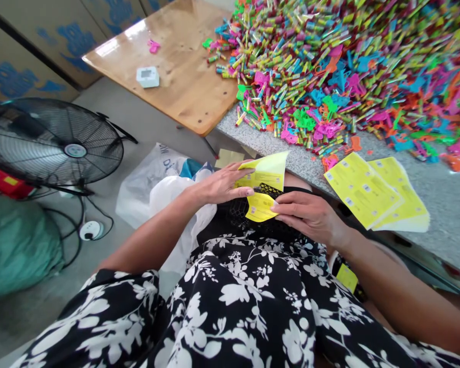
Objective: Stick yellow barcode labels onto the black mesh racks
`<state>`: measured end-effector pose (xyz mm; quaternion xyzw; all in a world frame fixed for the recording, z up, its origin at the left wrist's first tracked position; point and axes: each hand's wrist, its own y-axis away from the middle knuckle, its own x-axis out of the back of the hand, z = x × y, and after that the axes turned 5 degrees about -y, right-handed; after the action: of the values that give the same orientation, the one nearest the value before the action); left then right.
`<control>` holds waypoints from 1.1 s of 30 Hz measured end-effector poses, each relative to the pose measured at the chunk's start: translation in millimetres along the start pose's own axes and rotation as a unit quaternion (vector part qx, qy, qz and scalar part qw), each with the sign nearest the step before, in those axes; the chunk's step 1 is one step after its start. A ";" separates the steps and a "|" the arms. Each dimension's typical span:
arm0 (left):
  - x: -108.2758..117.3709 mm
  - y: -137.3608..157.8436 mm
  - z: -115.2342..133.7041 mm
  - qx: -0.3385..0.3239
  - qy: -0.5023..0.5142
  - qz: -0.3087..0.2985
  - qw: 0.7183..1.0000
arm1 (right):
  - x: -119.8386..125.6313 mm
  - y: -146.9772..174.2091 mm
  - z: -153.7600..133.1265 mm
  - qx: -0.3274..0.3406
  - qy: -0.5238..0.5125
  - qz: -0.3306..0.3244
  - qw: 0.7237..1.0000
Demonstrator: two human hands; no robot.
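Note:
In the head view my left hand (226, 184) holds a yellow printed sheet (270, 171) above my lap, its fingers on the sheet's left part and the thumb below. The sheet's upper edge curls and shows a paler side. Just below it, my right hand (310, 214) pinches the right edge of a smaller yellow printed piece (258, 208), which bends. Whether the piece is joined to the sheet, I cannot tell. Dark openwork mesh (270, 190) shows between the two. To the right, more yellow printed sheets (362, 189) lie overlapping on the grey speckled table (448, 220).
A big heap of small colourful tubes and plastic pieces (310, 76) covers the grey table's back. The wooden table (191, 61) bears a small white device (147, 76) and a pink piece (153, 46). On the left are a black fan (61, 143), a green sack (19, 245) and plastic bags (149, 179).

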<state>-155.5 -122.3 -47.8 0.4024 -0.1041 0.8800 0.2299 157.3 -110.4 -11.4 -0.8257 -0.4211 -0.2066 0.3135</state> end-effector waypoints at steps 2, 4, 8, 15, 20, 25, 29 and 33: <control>-0.9 -0.6 1.9 -0.013 -0.048 -0.014 0.999 | -0.2 1.2 1.3 0.003 0.004 -0.004 1.000; -2.6 -2.2 4.8 -0.021 -0.071 -0.015 0.997 | -0.3 3.1 2.6 -0.001 0.006 -0.009 1.000; -7.3 -5.4 10.1 -0.027 -0.095 -0.017 0.995 | 0.0 6.5 4.7 -0.009 0.007 -0.021 1.000; -12.4 -6.1 11.9 -0.011 -0.122 -0.027 0.992 | 3.7 11.3 1.5 -0.037 0.056 -0.043 0.997; -17.7 -3.3 3.2 -0.018 -0.122 -0.020 0.992 | 2.5 25.5 -12.6 -0.137 0.070 0.044 0.987; -24.2 -2.6 -3.8 -0.027 -0.133 -0.008 0.991 | -10.4 25.3 -31.0 -0.329 0.029 0.105 0.938; -24.1 -3.7 -0.2 -0.012 -0.152 -0.018 0.988 | -19.2 12.3 -41.9 -0.414 0.026 0.119 0.902; -23.2 -2.9 2.4 -0.012 -0.149 -0.011 0.989 | -25.6 9.0 -49.2 -0.443 -0.041 0.123 0.887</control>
<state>-139.2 -128.1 -63.8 0.5274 -0.1437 0.8063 0.2260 146.6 -162.9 5.3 -0.9317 -0.1931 -0.2972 -0.0792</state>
